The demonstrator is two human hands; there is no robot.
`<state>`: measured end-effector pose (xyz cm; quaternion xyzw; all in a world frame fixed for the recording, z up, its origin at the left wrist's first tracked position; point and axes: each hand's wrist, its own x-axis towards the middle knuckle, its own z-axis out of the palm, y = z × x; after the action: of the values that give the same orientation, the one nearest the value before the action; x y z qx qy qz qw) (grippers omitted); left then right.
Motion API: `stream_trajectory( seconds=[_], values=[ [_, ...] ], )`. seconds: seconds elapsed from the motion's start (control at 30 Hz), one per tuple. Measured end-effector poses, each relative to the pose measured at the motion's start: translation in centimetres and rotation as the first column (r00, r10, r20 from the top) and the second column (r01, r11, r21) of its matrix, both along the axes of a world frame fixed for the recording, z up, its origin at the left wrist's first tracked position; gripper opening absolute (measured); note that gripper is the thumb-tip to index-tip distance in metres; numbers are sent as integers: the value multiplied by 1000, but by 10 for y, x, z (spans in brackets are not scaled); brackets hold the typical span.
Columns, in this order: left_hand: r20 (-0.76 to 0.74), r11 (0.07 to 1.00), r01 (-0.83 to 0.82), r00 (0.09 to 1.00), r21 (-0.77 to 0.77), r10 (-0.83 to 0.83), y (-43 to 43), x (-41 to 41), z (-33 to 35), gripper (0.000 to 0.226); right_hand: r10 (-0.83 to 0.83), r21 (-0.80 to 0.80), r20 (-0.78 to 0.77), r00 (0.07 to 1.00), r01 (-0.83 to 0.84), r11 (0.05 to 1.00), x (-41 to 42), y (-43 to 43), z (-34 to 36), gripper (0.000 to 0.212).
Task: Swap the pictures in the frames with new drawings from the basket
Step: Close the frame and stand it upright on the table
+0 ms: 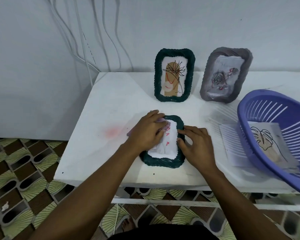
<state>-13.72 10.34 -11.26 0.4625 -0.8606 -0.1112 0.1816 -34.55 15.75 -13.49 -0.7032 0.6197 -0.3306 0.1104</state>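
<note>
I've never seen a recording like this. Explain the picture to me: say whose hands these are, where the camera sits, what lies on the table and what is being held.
There is no machine here. A person works with bare hands, and the single camera sits on their head, looking forward and down. On the white table a dark green frame lies flat. The left hand grips a paper with curled fingers at that frame's upper left corner. The right hand rests on its right rim. Behind them stand a second green frame and a grey frame, each with a picture in it. At the right, a purple basket holds a leaf drawing.
</note>
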Motion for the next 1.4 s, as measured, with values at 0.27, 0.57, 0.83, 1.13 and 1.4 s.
stream_trajectory(
  seconds=[0.27, 0.57, 0.83, 1.13, 1.4],
  values=[
    [7, 962, 272, 962, -6, -272, 60, 21, 2, 33, -1, 8, 18, 1000, 0, 1000, 0, -2, -2, 33],
    [75, 997, 71, 995, -35, -68, -6, -9, 8, 38, -6, 19, 22, 1000, 6, 1000, 1, 1, 0, 33],
    [71, 918, 397, 915, 11, -397, 45, 21, 11, 34, -9, 39, 32, 999, 8, 999, 0, 0, 1, 34],
    [-280, 991, -119, 955, -56, 99, 49, 35, -5, 34, -11, 27, 64, 998, 10, 1000, 2, 1, 4, 30],
    [-117, 1000, 6, 993, -29, -10, 52, 31, -6, 35, -8, 32, 54, 999, 6, 999, 2, 2, 4, 30]
  ],
)
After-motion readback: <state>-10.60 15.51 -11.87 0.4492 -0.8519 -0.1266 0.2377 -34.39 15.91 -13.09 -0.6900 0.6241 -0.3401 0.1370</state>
